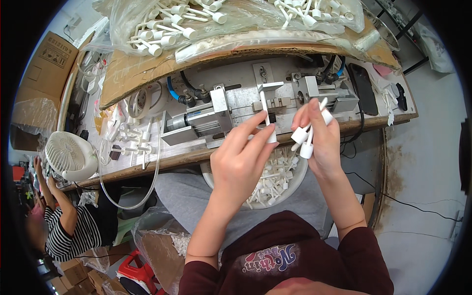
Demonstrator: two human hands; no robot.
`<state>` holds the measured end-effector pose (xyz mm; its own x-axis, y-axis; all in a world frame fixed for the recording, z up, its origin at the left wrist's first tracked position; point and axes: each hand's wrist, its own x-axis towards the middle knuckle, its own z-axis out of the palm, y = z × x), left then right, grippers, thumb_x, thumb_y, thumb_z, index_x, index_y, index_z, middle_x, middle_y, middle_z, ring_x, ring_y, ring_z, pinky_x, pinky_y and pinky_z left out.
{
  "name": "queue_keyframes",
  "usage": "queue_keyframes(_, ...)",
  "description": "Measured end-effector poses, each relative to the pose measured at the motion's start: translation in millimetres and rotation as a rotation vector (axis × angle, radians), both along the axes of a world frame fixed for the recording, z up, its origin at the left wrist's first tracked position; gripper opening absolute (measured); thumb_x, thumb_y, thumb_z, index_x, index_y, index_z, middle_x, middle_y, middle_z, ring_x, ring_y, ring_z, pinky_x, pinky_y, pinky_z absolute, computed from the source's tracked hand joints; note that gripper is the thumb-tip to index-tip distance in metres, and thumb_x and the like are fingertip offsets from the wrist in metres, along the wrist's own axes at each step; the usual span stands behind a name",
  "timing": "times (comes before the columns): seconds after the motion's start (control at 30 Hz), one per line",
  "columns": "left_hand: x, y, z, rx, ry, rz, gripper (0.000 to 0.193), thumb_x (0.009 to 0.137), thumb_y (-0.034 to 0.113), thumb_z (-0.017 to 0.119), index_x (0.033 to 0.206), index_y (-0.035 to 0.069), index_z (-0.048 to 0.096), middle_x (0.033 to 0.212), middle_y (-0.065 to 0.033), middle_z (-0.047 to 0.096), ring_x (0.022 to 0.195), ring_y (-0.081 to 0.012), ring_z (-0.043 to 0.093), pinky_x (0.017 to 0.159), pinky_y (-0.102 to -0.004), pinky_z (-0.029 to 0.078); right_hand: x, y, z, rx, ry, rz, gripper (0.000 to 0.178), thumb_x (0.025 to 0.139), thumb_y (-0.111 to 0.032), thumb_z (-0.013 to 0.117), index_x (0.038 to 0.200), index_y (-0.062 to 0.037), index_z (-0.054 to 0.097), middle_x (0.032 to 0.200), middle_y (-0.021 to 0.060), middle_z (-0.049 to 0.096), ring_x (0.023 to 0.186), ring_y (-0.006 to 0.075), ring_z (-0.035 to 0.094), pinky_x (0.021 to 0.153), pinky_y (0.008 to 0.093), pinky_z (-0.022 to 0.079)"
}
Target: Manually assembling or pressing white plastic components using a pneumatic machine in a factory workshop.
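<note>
My left hand (238, 162) pinches a white plastic stem with a round cap (264, 102), its stem pointing away from me over a small metal holder (278, 104). That holder stands in the middle of a bench fixture, between a left metal cylinder unit (199, 120) and a right one (327, 93). In my right hand (325, 145), closed fingers hold several more white capped stems (306, 150), in front of the right unit. Below both hands, a white basin (301, 183) full of the same pieces sits at my lap, partly covered by my left hand and wrist.
Cardboard (142, 73) above the fixture carries plastic bags of white capped stems (172, 24). A white fan (71, 156) and clear tubing (128, 206) are at the left edge. A black phone (363, 88) lies right. Another person in a striped shirt (73, 233) works at lower left.
</note>
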<state>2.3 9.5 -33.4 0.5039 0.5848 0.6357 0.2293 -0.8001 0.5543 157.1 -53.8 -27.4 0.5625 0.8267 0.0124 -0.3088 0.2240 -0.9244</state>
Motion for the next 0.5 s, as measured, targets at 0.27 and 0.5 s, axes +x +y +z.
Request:
queue_keyframes(0.27, 11.2, 6.8, -6.3, 0.180, 0.320, 0.056, 0.022, 0.076, 0.008, 0.076, 0.096, 0.001, 0.074, 0.116, -0.0116, 0.073, 0.068, -0.0167, 0.069, 0.061, -0.0297, 0.050, 1.4, -17.3, -5.0, -0.047, 0.021, 0.066, 0.044, 0.104, -0.047, 0.054, 0.077, -0.0122, 0.050, 0.070, 0.0093, 0.066, 0.060, 0.0067, 0.053, 0.060, 0.0214, 0.042)
queue_keyframes(0.5, 11.8, 9.4, -6.9, 0.154, 0.326, 0.065, 0.027, 0.074, 0.015, 0.081, 0.100, 0.008, 0.075, 0.116, -0.0054, 0.073, 0.063, -0.0176, 0.066, 0.060, -0.0295, 0.051, 1.0, -19.7, -7.9, -0.056, 0.039, 0.019, 0.044, 0.104, -0.047, 0.054, 0.077, -0.0124, 0.049, 0.069, 0.0084, 0.065, 0.060, 0.0065, 0.053, 0.060, 0.0214, 0.041)
